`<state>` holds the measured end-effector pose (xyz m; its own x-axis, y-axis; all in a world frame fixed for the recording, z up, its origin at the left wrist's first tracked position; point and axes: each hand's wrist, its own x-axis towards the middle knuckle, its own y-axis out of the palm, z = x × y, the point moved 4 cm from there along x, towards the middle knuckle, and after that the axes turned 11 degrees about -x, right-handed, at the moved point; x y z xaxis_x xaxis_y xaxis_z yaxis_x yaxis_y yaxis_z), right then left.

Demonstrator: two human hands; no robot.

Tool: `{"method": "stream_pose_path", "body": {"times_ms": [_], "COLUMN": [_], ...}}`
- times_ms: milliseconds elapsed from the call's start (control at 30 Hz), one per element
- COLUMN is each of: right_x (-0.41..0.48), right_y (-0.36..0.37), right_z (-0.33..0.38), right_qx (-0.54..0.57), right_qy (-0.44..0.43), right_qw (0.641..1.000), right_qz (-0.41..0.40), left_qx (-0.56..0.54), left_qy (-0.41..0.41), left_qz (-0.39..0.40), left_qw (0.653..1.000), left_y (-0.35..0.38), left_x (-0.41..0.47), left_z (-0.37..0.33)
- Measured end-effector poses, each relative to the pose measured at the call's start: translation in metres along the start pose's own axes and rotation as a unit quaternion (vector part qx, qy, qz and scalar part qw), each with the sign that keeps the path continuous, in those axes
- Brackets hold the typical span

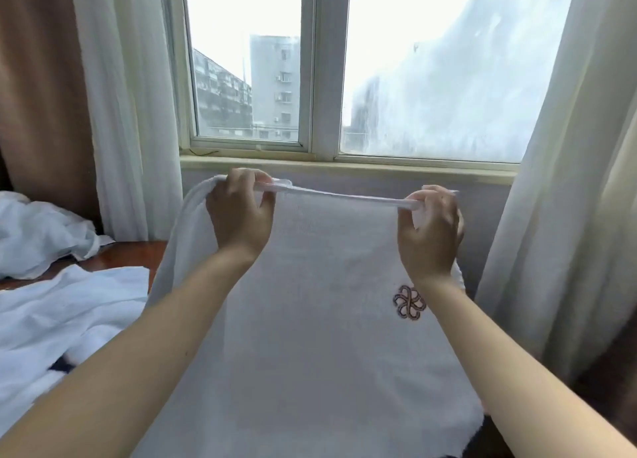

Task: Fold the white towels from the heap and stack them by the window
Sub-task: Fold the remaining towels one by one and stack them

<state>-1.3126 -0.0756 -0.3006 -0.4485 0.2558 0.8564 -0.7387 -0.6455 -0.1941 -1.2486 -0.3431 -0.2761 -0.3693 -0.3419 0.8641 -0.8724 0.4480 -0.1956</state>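
I see the white towel [310, 319] held up in front of the window sill [344, 166]. Its top hem is stretched taut from side to side and dips a little toward the right, and its long axis hangs down toward me. The left hand [239, 213] has its fingers curled over the hem near one corner. The right hand [429, 230] pinches the other corner, fingers clamped on the cloth. The weave looks thin and matte, with a looped brown flower emblem [409, 302] stitched near the right wrist. At left the rumpled white heap [51, 302] lies on a glossy reddish wooden tabletop [138, 252]. Sheer curtains [131, 113] flank the glass.
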Motion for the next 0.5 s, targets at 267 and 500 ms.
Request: {"method": "stream_pose_path", "body": {"times_ms": [267,500], "right_x": [-0.018,-0.042], "right_y": [0.091,0.111], "right_z": [-0.084,-0.100], "right_qx": [0.005,-0.086], "right_qy": [0.102,0.032], "right_qw": [0.985,0.975], "right_qz": [0.138,0.204], "left_qx": [0.006,0.038], "left_qy": [-0.070,-0.088], "left_qz": [0.117,0.143], "left_qw": [0.991,0.985], "left_y": [0.093,0.104], "left_x": [-0.031,-0.052], "left_z": [0.080,0.104]}}
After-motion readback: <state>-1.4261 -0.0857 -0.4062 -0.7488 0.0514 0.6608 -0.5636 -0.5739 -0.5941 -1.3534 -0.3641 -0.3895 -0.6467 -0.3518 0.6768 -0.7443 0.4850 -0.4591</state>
